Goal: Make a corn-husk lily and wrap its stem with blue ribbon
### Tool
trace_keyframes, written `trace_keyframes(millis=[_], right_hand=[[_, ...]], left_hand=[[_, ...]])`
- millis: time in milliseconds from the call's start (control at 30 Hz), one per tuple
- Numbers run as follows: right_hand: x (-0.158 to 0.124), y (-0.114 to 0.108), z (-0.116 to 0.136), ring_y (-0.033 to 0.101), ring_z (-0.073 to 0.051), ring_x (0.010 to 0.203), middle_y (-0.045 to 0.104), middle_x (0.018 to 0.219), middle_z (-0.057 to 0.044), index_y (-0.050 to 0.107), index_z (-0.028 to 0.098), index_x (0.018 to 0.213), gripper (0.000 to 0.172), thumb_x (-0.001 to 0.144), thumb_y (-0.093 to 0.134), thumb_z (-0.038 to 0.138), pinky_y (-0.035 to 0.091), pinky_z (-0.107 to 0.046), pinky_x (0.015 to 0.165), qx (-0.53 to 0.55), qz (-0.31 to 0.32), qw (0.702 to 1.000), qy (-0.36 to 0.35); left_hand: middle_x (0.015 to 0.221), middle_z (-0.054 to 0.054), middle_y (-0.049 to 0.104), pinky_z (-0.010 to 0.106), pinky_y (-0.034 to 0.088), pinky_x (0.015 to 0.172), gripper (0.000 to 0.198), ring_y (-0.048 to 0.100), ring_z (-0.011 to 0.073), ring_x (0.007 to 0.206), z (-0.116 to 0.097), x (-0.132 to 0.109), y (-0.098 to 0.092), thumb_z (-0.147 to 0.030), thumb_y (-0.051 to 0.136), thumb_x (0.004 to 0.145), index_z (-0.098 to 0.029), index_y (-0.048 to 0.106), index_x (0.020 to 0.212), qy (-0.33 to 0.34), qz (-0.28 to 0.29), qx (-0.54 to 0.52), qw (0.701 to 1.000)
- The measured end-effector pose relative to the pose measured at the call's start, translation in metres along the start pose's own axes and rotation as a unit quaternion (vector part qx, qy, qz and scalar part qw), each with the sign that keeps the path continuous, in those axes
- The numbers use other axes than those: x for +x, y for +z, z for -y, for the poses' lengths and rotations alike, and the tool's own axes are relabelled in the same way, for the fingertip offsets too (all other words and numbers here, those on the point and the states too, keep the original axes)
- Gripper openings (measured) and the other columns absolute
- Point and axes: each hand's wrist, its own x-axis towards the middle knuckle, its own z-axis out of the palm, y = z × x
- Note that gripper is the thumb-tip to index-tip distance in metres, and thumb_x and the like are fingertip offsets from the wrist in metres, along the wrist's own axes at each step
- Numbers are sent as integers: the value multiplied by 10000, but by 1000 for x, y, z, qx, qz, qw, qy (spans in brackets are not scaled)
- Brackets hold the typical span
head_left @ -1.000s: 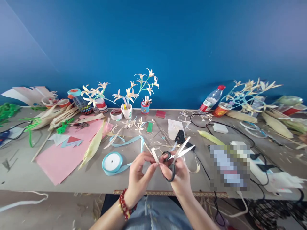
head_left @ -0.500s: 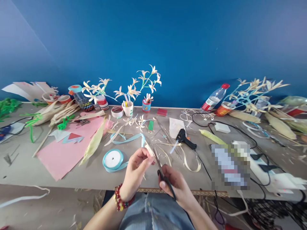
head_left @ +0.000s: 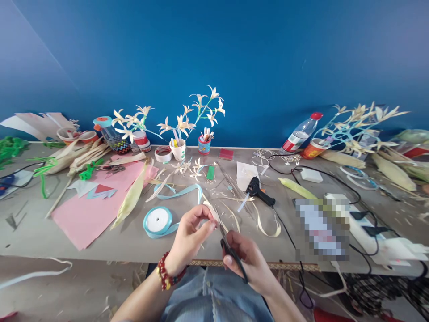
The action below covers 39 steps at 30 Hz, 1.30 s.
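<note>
My left hand [head_left: 191, 237], with a red bead bracelet at the wrist, pinches a thin pale strip of corn husk [head_left: 212, 209] above the table's near edge. My right hand [head_left: 250, 261] grips black-handled scissors [head_left: 231, 250], their blades pointing up and left against the strip. Both hands hover over my lap, just in front of a roll of light blue ribbon [head_left: 157, 221].
A black glue gun [head_left: 258, 190] lies past my hands. Pink paper [head_left: 97, 201], corn husks [head_left: 132, 201], husk flowers in cups [head_left: 177, 150], a water bottle [head_left: 300, 134], cables and a white power strip [head_left: 365, 226] crowd the grey table [head_left: 40, 237] against a blue wall.
The scissors turned from blades open, pointing up and right, to blades closed down along the husk strip. Both hands dropped slightly toward me.
</note>
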Motion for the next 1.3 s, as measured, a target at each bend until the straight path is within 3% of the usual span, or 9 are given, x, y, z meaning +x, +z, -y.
trace_keyframes(millis=[233,467,700,800,1300], right_hand=[[-1,-1,2,442,-102,533,523,628,28,484,187,774,558,717,700,699,294,-226,511,59,29,998,6],[-2,-1,1,429,-88,491,523,588,35,471,193,739,572,684,726,702,256,-218,483,58,19,998,20],[-2,-2,1,447,-91,484,530,596,29,470,195,729,590,664,723,723,295,-213,483,62,27,998,21],[-2,-3,-2,447,-92,492,526,592,29,462,195,726,581,674,724,711,295,-210,482,52,32,998,17],[-2,-1,0,390,-89,492,464,563,52,458,204,708,562,686,713,704,263,-223,486,45,8,999,6]], left_hand=[[763,19,591,249,419,696,161,520,136,715,-2,-3,-2,-298,653,866,-161,594,805,-1,18,19,1000],[786,36,602,274,436,728,118,542,157,745,-8,-1,-6,-271,614,884,-163,609,839,33,30,70,997],[771,41,607,274,438,724,142,544,164,735,-19,0,-7,-274,583,892,-168,597,798,69,21,156,985],[788,44,621,281,443,733,114,559,171,749,-20,2,-9,-247,572,890,-173,591,806,65,44,175,981],[777,40,630,286,445,725,135,577,174,742,-18,4,-9,-270,594,879,-170,593,788,33,58,150,986]])
